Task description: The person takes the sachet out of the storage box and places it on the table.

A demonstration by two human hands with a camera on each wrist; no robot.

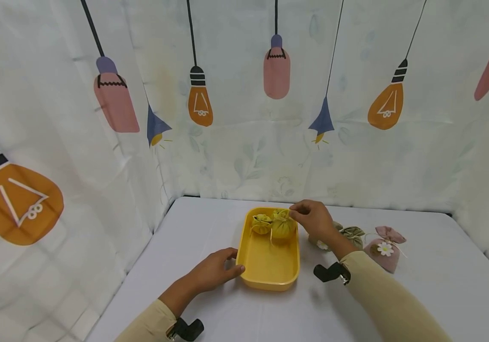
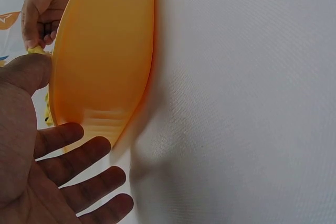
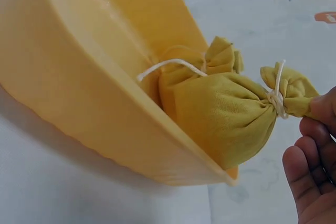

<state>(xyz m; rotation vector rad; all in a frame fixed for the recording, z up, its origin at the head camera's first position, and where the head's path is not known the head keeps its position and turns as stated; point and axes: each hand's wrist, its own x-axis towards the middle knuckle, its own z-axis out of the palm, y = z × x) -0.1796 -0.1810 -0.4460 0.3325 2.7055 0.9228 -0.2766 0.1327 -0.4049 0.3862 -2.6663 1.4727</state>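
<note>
My right hand [image 1: 314,219] pinches the gathered cloth top of a plump yellow drawstring pouch [image 3: 226,121]. That pouch sits at the far right end of a yellow rectangular tray [image 1: 270,266], its white cord tied round the neck. Beside it in the tray lies a second yellow pouch [image 1: 261,226], partly hidden behind the first in the right wrist view. My left hand [image 1: 215,270] is at the tray's left side, thumb by the rim. In the left wrist view the left fingers [image 2: 86,156] are spread and fairly straight along the tray's outer wall.
Right of the tray, a green pouch [image 1: 353,233] lies partly behind my right wrist. A pink pouch [image 1: 383,255] with a white flower is farther right. The white table [image 1: 441,285] ends at a patterned curtain [image 1: 244,156] at the back.
</note>
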